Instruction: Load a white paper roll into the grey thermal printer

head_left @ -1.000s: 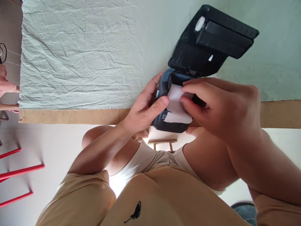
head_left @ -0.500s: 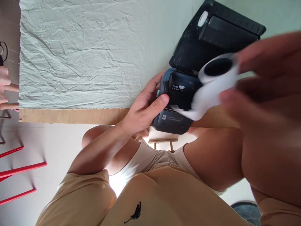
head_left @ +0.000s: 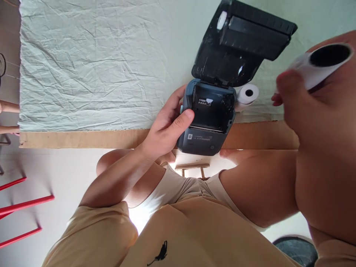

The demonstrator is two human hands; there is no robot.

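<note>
My left hand point(head_left: 169, 128) grips a dark label printer point(head_left: 205, 142) by its left side, thumb on top, at the table's near edge. The printer's black lid point(head_left: 230, 55) is swung up and back, and its paper bay point(head_left: 208, 115) has no roll in it. Off to the right, my right hand point(head_left: 311, 96) is closed around a white paper roll point(head_left: 308, 70) with a dark hollow core. A second, smaller-looking white roll point(head_left: 247, 94) lies on the cloth just right of the printer, partly hidden behind it.
A wrinkled pale green cloth point(head_left: 91, 66) covers the table, with a bare wooden edge point(head_left: 83, 139) toward me. Red metal legs point(head_left: 27, 200) stand on the floor at left. Part of another person's limbs point(head_left: 9, 107) shows at the far left. A dark round object point(head_left: 296, 250) is at lower right.
My right hand has drawn the paper roll out of the printer's bay and away to the right. The second roll on the cloth has come into view. The printer has shifted slightly left.
</note>
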